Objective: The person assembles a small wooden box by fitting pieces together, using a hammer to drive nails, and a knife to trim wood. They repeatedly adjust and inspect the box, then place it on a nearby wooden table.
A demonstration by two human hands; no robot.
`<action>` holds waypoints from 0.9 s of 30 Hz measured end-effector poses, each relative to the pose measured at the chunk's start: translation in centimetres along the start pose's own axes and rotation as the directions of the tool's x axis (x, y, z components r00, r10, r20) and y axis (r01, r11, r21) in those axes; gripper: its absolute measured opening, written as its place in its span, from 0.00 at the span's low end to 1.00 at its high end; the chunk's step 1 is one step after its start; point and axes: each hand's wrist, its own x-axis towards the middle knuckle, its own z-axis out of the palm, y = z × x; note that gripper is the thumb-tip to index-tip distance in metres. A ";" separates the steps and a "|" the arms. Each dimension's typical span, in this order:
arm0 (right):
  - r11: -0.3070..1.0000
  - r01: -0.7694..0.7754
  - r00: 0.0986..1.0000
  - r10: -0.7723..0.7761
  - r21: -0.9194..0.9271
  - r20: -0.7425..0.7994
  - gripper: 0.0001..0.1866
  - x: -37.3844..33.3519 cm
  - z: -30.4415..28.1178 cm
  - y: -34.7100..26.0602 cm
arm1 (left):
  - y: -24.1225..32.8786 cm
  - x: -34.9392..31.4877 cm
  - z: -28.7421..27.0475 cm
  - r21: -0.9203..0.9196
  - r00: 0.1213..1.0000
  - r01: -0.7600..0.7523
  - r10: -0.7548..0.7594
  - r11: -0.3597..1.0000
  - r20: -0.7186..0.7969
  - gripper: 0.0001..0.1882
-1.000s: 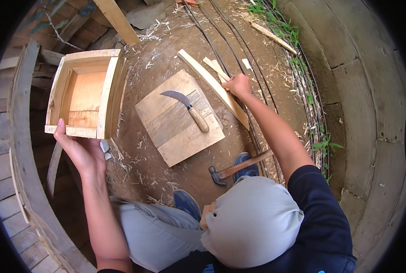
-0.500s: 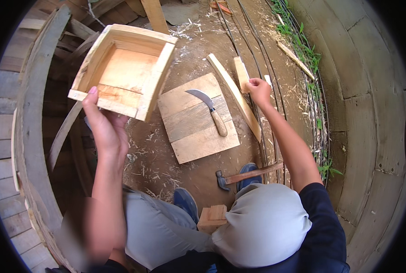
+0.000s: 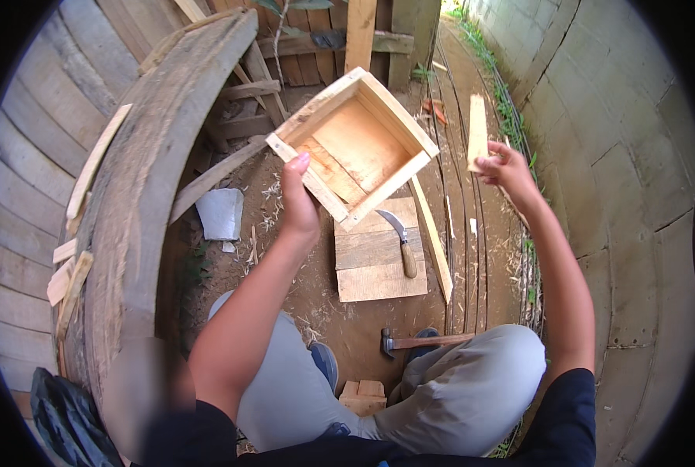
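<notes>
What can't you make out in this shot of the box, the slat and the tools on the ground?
All in the head view:
- Wooden box: underside and far outer walls face away; the left hand covers part of its near edge.
- Wooden slat: lower end hidden in the right hand.
- Hammer: handle's end hidden behind the knee.
- Curved knife: edge condition too small to tell.

The ground [image 3: 324, 311] is brown dirt with bits of straw on it. A flat board [image 3: 378, 261] lies on the dirt, and a curved knife [image 3: 402, 241] rests on top of it. A hammer [image 3: 421, 341] lies near the board (its handle points right). A long thin stick [image 3: 433, 241] lies just beside the board. A grey scrap [image 3: 221, 214] sits to the left.
</notes>
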 end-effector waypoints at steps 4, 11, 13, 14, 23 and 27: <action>0.874 0.379 0.817 -0.471 -0.305 -0.332 0.15 0.4 -6.6 -6.7 | 1.3 -1.3 2.8 -0.248 0.992 -0.019 0.049 0.968 0.115 0.33; 0.742 0.307 0.880 -0.460 -0.596 -0.119 0.12 -9.9 5.8 -12.6 | 0.5 -0.6 0.6 -0.228 0.971 -0.144 0.182 0.963 0.157 0.27; 0.880 0.231 0.803 -0.413 -0.415 -0.429 0.13 -10.7 6.9 -13.1 | 0.6 -0.6 0.9 -0.189 0.970 -0.169 0.197 0.967 0.143 0.26; 0.860 0.263 0.853 -0.419 -0.437 -0.310 0.13 -10.8 6.9 -12.6 | 0.5 -0.8 0.9 -0.192 0.973 -0.158 0.186 0.969 0.139 0.26; 0.976 0.174 0.941 -0.124 0.135 -0.316 0.11 -8.9 5.9 -10.9 | 0.0 0.1 -1.3 -0.269 0.976 0.068 -0.008 0.961 0.216 0.26; 0.929 0.108 0.973 -0.024 0.355 -0.231 0.09 -10.4 5.5 -12.5 | 1.3 -1.2 0.0 -0.228 0.951 0.171 -0.100 0.959 0.294 0.31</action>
